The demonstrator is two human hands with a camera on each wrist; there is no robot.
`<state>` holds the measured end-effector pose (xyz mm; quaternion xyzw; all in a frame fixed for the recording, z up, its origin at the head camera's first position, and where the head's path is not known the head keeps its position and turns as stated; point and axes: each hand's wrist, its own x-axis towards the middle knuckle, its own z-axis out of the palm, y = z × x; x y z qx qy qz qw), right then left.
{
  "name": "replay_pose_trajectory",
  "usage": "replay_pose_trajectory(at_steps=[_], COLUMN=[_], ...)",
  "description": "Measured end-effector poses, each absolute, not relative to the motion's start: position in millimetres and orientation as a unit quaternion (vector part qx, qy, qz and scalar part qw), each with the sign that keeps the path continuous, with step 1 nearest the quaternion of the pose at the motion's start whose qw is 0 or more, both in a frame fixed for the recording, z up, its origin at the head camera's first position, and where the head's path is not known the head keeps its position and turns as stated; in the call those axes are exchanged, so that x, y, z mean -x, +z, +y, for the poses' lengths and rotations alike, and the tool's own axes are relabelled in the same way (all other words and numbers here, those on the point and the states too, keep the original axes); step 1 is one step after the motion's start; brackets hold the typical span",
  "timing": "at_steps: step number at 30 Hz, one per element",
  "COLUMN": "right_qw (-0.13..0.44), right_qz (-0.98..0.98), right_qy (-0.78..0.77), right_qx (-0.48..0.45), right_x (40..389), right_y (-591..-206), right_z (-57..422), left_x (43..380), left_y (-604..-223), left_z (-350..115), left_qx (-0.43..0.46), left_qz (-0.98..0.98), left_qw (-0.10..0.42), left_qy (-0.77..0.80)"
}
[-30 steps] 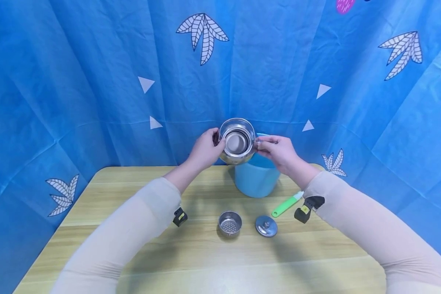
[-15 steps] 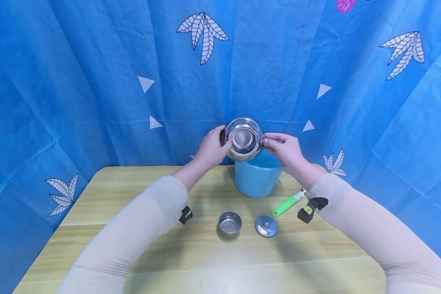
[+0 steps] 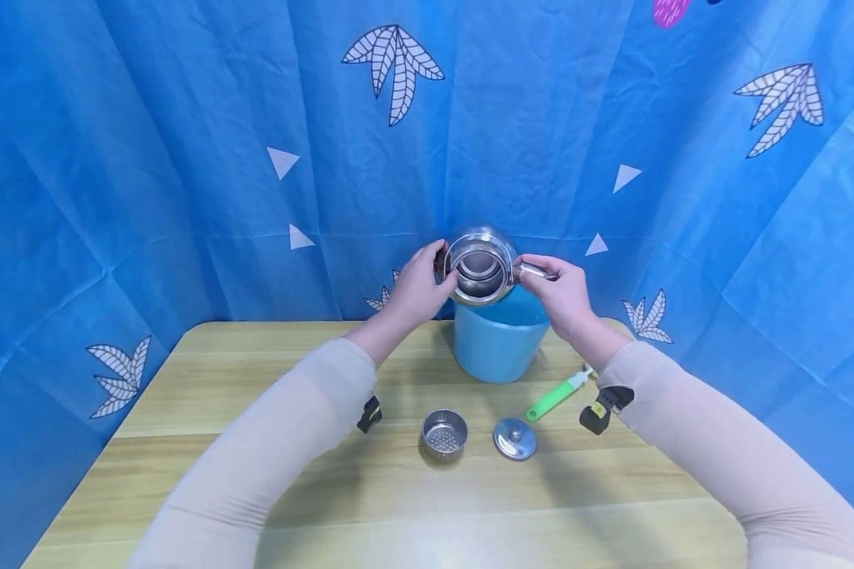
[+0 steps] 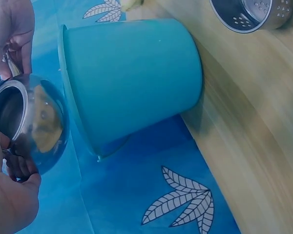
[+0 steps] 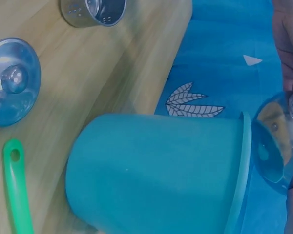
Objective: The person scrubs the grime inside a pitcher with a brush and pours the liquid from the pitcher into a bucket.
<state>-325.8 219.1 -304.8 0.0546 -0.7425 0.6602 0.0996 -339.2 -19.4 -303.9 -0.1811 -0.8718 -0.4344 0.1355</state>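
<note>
Both hands hold a shiny metal teapot [image 3: 478,276] over the light-blue bucket [image 3: 500,348], its round mouth facing me in the head view. On one side my left hand [image 3: 421,278] grips it, thumb near the rim. Across from it, my right hand [image 3: 557,288] pinches a metal part sticking out from the pot's side. In the left wrist view the teapot [image 4: 44,119] is tilted beside the bucket's rim [image 4: 68,87], with my left hand [image 4: 12,195] below and my right hand [image 4: 12,36] above. Whether liquid leaves the pot cannot be seen.
A perforated metal strainer cup [image 3: 444,435] stands on the wooden table [image 3: 292,442]. To its right lies a round metal lid [image 3: 515,439] with a knob. A green-handled tool [image 3: 557,397] lies beyond, its far end partly hidden. A blue curtain [image 3: 221,158] hangs behind.
Both hands have carried the teapot rightward over the bucket. The pot's mouth has tipped further downward. Strainer cup, lid and green-handled tool stay where they were.
</note>
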Motion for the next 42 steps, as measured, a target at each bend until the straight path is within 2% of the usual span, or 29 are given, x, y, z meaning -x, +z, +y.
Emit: replay_pose_trajectory(at_steps=[26,42], right_qw=[0.204,0.219], right_qz=[-0.771,-0.778], right_qy=[0.595,0.578], right_qx=[-0.098,-0.115], right_x=[331.0,326.9], right_y=[-324.6,-320.6], right_z=[229.6,230.7], left_x=[347.5,350.2], left_y=[-310.6,-310.4], left_z=[-4.7,-3.1], left_qx=[0.182,0.188], left_qz=[-0.889,-0.888], left_qw=[0.152,0.15], left_qy=[-0.391,-0.393])
